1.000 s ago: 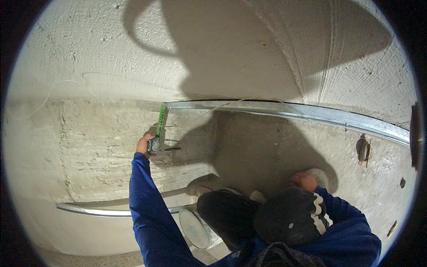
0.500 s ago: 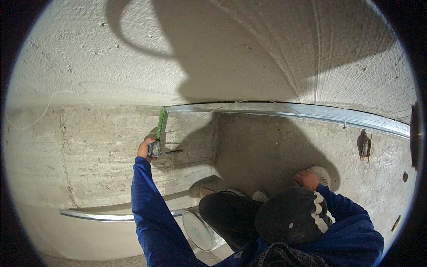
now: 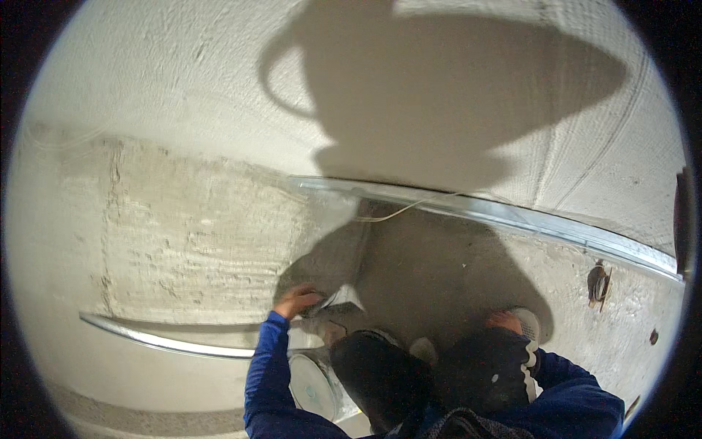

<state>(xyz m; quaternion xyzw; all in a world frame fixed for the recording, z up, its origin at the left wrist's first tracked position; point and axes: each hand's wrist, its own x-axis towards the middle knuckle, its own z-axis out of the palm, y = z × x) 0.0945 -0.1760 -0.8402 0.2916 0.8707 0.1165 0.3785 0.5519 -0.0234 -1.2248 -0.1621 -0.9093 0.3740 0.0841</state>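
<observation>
Reaching up from the lower edge, the left hand (image 3: 296, 300) in a blue sleeve curls its fingers about a small pale object (image 3: 330, 301), blurred and seemingly held against the rough grey concrete wall (image 3: 205, 234) just above the lower curved silver metal rail (image 3: 161, 340). A round white disc-shaped lid (image 3: 311, 384) sits close below it. The right hand (image 3: 504, 322) rests on a dark knee, its grip hidden. Farther up, a long silver metal channel (image 3: 512, 216) crosses the plaster.

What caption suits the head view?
Left hand low against the rough concrete wall above a curved metal rail; right hand resting on dark-trousered knee.
</observation>
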